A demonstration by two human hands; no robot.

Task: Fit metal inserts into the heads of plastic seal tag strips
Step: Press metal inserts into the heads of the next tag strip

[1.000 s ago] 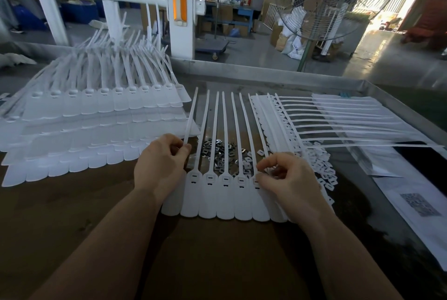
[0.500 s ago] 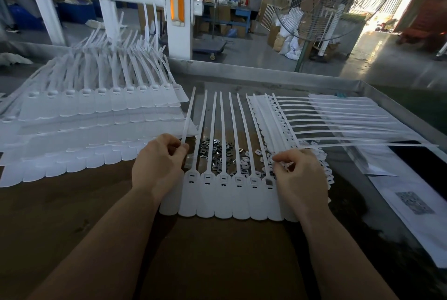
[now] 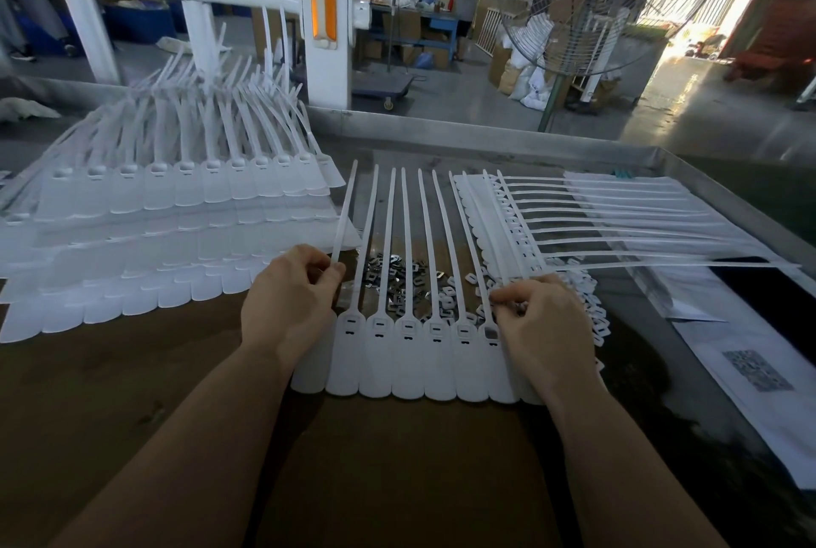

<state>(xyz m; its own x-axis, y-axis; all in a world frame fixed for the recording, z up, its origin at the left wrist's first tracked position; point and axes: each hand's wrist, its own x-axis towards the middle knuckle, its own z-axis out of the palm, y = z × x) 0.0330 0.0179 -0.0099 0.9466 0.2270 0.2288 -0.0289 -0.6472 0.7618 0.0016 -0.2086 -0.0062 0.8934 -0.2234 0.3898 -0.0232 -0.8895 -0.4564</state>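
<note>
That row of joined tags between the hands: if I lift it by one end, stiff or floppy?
Likely floppy. The tag row is thin flat plastic, and the tails on the left stack already curve upward, so its long tails would probably droop. Probably light too. The heads look joined side by side, so it should lift as one sheet, but it may sag from one end.

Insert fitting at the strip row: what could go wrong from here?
1. The loose metal inserts lie under the tails of the strip row; shifting the row could scatter them.
2. The right hand covers the rightmost heads, so a skipped or crooked insert there may go unseen.
3. The left hand pinches only one tail; the other strips look free to slide out of line.
</note>
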